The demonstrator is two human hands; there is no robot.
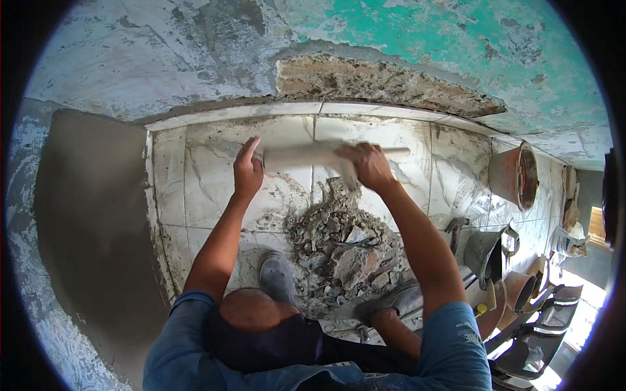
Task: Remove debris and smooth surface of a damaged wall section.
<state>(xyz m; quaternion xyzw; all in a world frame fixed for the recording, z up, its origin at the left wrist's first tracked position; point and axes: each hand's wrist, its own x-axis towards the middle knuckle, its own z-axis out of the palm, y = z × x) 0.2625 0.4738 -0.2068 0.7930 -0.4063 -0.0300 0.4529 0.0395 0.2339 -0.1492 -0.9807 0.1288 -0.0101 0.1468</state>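
Note:
My right hand (368, 164) is closed around a long, pale, bar-like tool (297, 155), held level above the tiled floor. The tool is smeared by motion, so its exact kind does not show; a thinner rod-like end sticks out to the right of my fist. At its left end is my left hand (248, 171), fingers stretched upward and palm turned toward the tool; whether it touches I cannot tell. Just below the right hand lies a heap of broken plaster rubble (345, 234), between my left shoe (277, 277) and right shoe (391, 303).
A broken strip (385, 85) scars the green-painted wall (424, 32) ahead. Smooth grey plaster (91, 228) covers the left side. Along the right are a bucket (514, 176), a hammer (456, 228), a grey bucket (482, 254) and dark chairs (544, 332).

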